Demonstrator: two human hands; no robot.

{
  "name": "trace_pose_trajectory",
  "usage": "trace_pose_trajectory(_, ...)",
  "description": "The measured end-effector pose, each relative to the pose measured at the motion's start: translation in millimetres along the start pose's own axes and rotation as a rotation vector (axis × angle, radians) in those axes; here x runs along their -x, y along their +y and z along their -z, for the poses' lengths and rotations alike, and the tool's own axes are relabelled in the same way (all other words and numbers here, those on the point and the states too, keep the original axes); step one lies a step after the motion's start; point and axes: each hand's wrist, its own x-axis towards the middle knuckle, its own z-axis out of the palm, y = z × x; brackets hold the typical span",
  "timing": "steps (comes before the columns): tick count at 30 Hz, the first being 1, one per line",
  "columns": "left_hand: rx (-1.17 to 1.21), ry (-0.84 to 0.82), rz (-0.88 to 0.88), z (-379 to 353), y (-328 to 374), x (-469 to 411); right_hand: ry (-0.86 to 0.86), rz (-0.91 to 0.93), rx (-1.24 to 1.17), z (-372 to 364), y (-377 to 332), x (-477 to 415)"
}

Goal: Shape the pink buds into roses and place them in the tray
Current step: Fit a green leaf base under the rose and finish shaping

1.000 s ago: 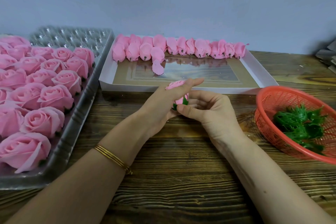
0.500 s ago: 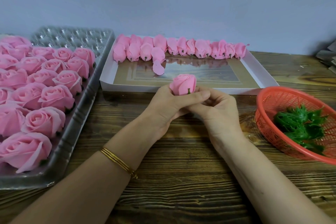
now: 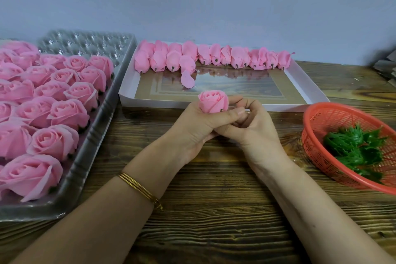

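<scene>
A pink bud (image 3: 213, 100) stands upright above the wooden table, its petals still tight. My left hand (image 3: 201, 126) grips its base from below, thumb laid across the front. My right hand (image 3: 250, 126) is pressed against the left, fingers curled at the bud's underside. What those fingers pinch is hidden. At the left, a clear plastic tray (image 3: 90, 152) holds several finished pink roses (image 3: 53, 143). A row of unshaped pink buds (image 3: 205, 57) lies along the far side of a white box lid (image 3: 128, 98).
A red mesh basket (image 3: 321, 122) with green leaf bases (image 3: 355, 148) sits at the right. One loose pink petal (image 3: 187, 79) lies in the white lid. The tray's far cells (image 3: 85, 42) hold no roses. Bare wooden tabletop (image 3: 214, 210) lies between my forearms.
The bud was turned from lying sideways between my hands to standing upright with its top towards me. Both hands rose slightly and closed in around its base.
</scene>
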Motion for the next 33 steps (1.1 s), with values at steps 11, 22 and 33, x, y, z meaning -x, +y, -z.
trace_pose_trajectory(11, -0.06, 0.12, -0.099, -4.9, -2.1, 0.3, 0.005, -0.059, 0.021, 4.7, -3.3, -1.7)
trace_pose_trajectory(22, -0.408, 0.176, -0.229, -8.1, -5.2, 1.7, 0.134, 0.219, 0.141, 6.1, -12.0, -1.5)
trace_pose_trajectory(33, -0.541, 0.089, -0.199, -6.0, -7.6, 0.4, -0.013, 0.253, 0.195, 0.7, -7.3, -3.5)
